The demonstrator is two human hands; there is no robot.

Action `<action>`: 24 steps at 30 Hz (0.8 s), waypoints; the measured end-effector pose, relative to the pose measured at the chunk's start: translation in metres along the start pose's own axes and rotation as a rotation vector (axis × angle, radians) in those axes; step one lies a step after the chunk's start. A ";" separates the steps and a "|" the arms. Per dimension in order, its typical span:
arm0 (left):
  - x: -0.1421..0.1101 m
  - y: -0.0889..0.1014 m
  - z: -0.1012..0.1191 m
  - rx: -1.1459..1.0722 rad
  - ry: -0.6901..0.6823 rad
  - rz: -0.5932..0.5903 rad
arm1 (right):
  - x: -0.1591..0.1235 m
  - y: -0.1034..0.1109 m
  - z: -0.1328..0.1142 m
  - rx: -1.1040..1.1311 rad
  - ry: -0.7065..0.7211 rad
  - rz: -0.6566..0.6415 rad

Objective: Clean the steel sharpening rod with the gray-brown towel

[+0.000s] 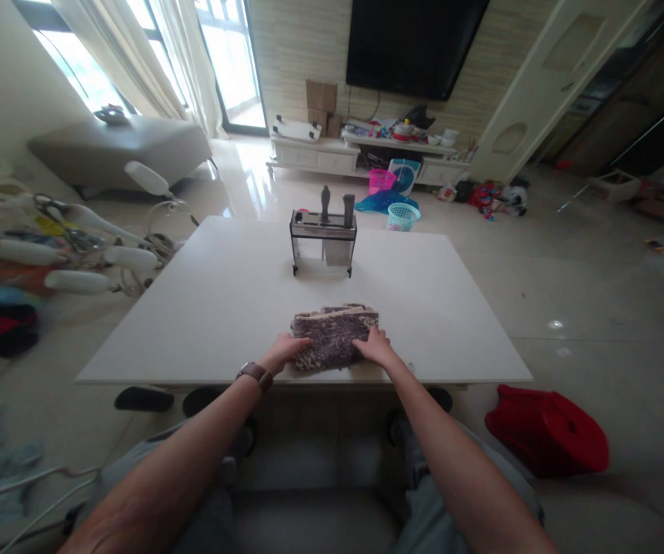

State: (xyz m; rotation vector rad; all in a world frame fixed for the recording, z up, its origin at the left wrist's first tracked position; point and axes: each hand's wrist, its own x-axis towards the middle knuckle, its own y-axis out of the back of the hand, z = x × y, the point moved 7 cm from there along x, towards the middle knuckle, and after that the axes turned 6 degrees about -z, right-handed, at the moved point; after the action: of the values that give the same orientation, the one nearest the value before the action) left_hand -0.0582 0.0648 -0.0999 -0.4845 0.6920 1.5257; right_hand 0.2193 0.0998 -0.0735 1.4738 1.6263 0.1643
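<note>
A folded, dark speckled cloth (332, 335) lies near the front edge of the white table (221, 308). My left hand (286, 351) rests on the cloth's left front corner, fingers flat and pressed on it. My right hand (375, 345) lies on the cloth's right side, fingers spread over the fabric. A watch sits on my left wrist. Behind the cloth, at the table's middle, stands a clear knife rack (323, 240) with two dark handles sticking up.
A red bag (545, 431) lies on the floor to the right of the table. A drying rack with clothes (48, 254) stands at the left. A TV stand with clutter and baskets (389, 192) is at the back. My knees are under the table's front edge.
</note>
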 end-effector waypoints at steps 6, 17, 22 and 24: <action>-0.004 -0.022 0.011 -0.255 -0.023 -0.129 | 0.016 -0.007 0.014 0.279 -0.079 0.046; -0.016 -0.031 0.034 -0.300 -0.134 -0.265 | 0.014 -0.017 0.012 0.580 -0.027 -0.005; -0.016 -0.001 0.044 0.260 -0.182 -0.037 | 0.008 0.021 0.019 0.404 0.014 0.216; -0.019 0.007 0.052 0.399 -0.230 0.046 | 0.005 0.038 0.012 0.270 0.088 0.335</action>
State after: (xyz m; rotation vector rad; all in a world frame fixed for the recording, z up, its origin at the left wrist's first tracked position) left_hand -0.0578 0.0861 -0.0487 0.0072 0.8047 1.4119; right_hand 0.2557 0.1090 -0.0595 1.9683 1.5028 0.2048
